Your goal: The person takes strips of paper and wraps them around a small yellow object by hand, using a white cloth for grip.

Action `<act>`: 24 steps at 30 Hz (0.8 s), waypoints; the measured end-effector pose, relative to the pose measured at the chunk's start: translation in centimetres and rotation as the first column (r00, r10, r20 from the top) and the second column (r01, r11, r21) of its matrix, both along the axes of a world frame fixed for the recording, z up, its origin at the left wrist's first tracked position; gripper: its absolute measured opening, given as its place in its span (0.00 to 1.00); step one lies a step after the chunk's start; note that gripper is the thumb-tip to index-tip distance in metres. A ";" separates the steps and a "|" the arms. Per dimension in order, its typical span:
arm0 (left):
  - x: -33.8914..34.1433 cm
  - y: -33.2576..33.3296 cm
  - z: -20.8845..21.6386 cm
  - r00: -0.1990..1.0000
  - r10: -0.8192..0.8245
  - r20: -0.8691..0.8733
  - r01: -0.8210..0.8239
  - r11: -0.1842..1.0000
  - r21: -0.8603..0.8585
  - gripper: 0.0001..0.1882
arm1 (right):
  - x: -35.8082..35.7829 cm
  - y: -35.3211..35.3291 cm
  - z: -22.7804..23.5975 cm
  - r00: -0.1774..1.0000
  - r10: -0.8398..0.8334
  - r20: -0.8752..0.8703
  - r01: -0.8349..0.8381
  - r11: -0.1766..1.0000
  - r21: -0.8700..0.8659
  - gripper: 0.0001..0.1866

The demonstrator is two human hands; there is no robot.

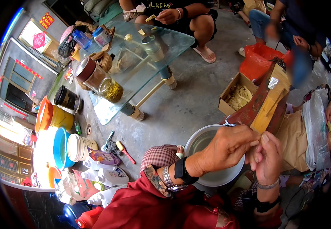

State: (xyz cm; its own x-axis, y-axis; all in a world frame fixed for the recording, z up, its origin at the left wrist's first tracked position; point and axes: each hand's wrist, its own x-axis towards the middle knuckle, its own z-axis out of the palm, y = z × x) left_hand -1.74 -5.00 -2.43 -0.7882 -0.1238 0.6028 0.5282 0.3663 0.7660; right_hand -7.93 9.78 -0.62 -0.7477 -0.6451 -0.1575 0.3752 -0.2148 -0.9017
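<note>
My left hand [230,147] and my right hand [267,156] meet above a white basin [191,150] of cloudy liquid. The fingertips of both are pinched close together. Whatever lies between them is hidden or too small to name. Just beyond the fingertips is the near end of a yellow flat strip [270,105], resting along a worn reddish-brown wooden bench [241,114]; I cannot tell whether the fingers touch it. Left of the bench stands an open cardboard box [230,89] with pale yellow flat pieces [241,98] inside.
A glass-topped table [135,82] carries jars and small pale pieces. Buckets, including a blue basin [60,147], and bottles line the left. A brush [125,152] lies on the floor. Beyond the bench are a red plastic bag [259,61] and brown paper [293,141]. Other people sit around.
</note>
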 end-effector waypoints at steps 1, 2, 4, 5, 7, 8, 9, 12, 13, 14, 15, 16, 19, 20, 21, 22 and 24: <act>-0.1 0.0 0.0 1.000 -0.001 0.020 0.001 1.000 -0.003 0.07 | -0.1 0.0 -0.2 1.000 0.005 0.012 -0.005 1.000 -0.009 0.18; 0.0 -0.1 0.1 0.997 -0.039 0.072 0.035 0.998 0.054 0.07 | -0.1 0.0 -0.3 1.000 0.007 0.020 -0.007 1.000 -0.020 0.18; -0.1 -0.1 0.4 0.978 -0.127 0.164 0.098 0.979 0.177 0.06 | -0.1 0.1 -0.6 0.999 0.006 0.033 -0.005 0.999 -0.035 0.19; -0.2 0.0 0.3 0.973 -0.147 0.176 0.105 0.968 0.226 0.06 | -0.2 0.1 -0.7 1.000 0.007 0.020 -0.007 1.000 -0.024 0.18; -0.1 0.1 0.2 0.962 -0.176 0.209 0.104 0.943 0.316 0.07 | -0.3 0.1 -0.8 1.000 0.020 0.003 -0.020 1.000 -0.010 0.18; 0.0 0.0 0.2 0.952 -0.176 0.250 0.083 0.935 0.344 0.08 | -0.2 0.1 -1.1 0.999 0.003 -0.047 -0.004 1.000 -0.012 0.16; 0.0 -0.1 0.2 0.940 -0.185 0.286 0.068 0.924 0.375 0.09 | -0.2 0.1 -1.6 0.995 -0.020 -0.102 0.019 1.000 -0.011 0.15; 0.0 -0.1 0.1 0.906 -0.245 0.344 0.031 0.851 0.524 0.11 | -0.3 0.0 -1.7 0.975 -0.048 -0.216 0.047 0.999 -0.013 0.11; 0.1 -0.2 0.2 0.896 -0.271 0.352 0.028 0.825 0.564 0.11 | -0.4 0.0 -1.7 0.968 -0.050 -0.245 0.047 0.999 -0.016 0.10; 0.1 -0.3 0.3 0.885 -0.298 0.358 0.024 0.797 0.603 0.10 | -0.2 -0.1 -1.7 0.960 -0.051 -0.276 0.050 0.999 -0.011 0.10; 0.0 -0.3 0.2 0.888 -0.297 0.351 0.029 0.797 0.603 0.10 | -0.1 -0.3 -1.7 0.950 -0.051 -0.307 0.052 0.999 -0.006 0.11; 0.0 -0.3 0.1 0.891 -0.297 0.344 0.033 0.797 0.603 0.10 | 0.0 -0.4 -1.7 0.940 -0.052 -0.338 0.055 0.999 -0.001 0.12; -0.2 -0.3 -0.1 0.893 -0.289 0.345 0.028 0.802 0.597 0.10 | 0.0 -0.3 -2.0 0.934 -0.043 -0.354 0.058 0.998 0.033 0.13; -0.2 -0.3 -0.1 0.893 -0.284 0.349 0.024 0.804 0.594 0.10 | -0.1 -0.3 -1.9 0.933 -0.039 -0.357 0.059 0.997 0.045 0.12; -0.2 -0.3 -0.1 0.888 -0.294 0.354 0.026 0.800 0.599 0.10 | -0.1 -0.3 -1.9 0.932 -0.036 -0.360 0.060 0.997 0.056 0.12; -0.3 -0.2 -0.2 0.883 -0.303 0.359 0.028 0.797 0.603 0.10 | -0.2 -0.3 -1.9 0.931 -0.033 -0.363 0.062 0.996 0.067 0.11; -0.3 -0.1 -0.2 0.875 -0.325 0.358 0.038 0.785 0.618 0.10 | -0.2 -0.2 -1.9 0.929 -0.039 -0.367 0.063 0.997 0.053 0.10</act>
State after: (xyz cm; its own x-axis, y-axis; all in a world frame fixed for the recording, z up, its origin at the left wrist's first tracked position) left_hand -2.05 -5.09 -2.67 -0.9853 -0.1591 0.0630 0.1073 -0.2877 0.9517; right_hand -8.17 9.62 -2.53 -0.7930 -0.6019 0.0937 0.0071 -0.1630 -0.9866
